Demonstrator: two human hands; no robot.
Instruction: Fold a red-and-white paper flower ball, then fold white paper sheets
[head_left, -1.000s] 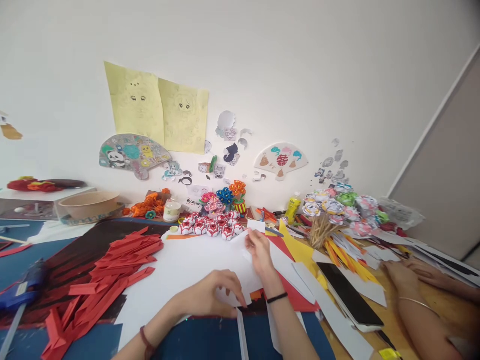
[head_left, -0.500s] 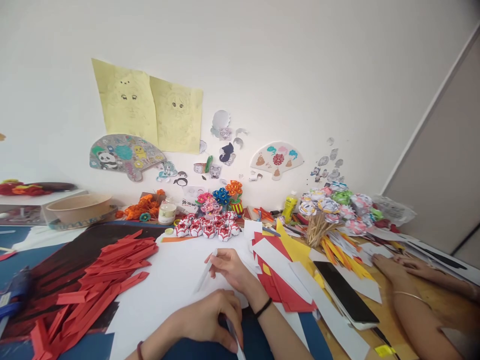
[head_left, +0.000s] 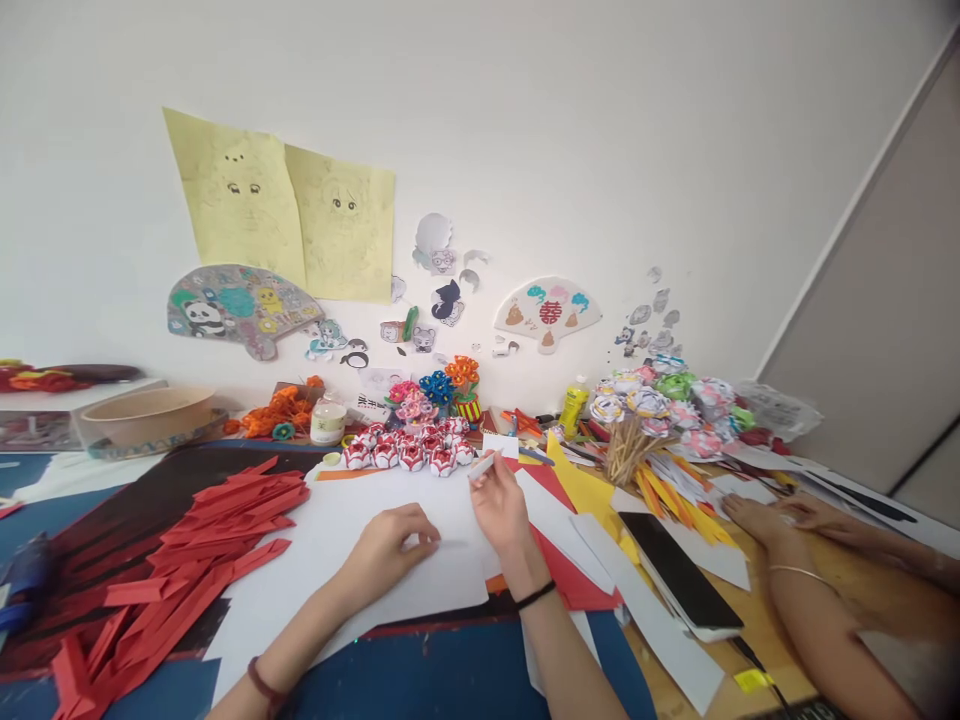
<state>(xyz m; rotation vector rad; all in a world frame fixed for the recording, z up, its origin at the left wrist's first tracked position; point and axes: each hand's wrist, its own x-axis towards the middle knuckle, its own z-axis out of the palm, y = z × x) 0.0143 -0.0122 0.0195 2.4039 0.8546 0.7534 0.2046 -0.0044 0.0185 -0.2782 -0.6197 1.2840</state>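
One small folded white paper piece (head_left: 482,466) sits pinched between the thumb and fingertips of the right grip (head_left: 501,508), poking up at a slant from the top of the hand. Lower and to its left, the left grip (head_left: 394,540) is released, its fingers loosely curled, well apart from the piece. Both hands are over the large white sheets (head_left: 420,595), whose near edge meets a blue mat (head_left: 420,670). Just beyond the right fingertips, red-and-white folded flowers (head_left: 410,455) stand in a cluster. Left of the sheets, a heap of red folded strips (head_left: 217,540) spreads toward a blue glue gun (head_left: 22,590) at the edge of view. Right of the right wrist come red paper (head_left: 585,590), a yellow sheet (head_left: 589,490) and a dark-screened phone (head_left: 679,570). Farther right, another person's hand (head_left: 757,515) rests on the wooden surface (head_left: 806,590), near a bunch of paper blooms (head_left: 667,405).
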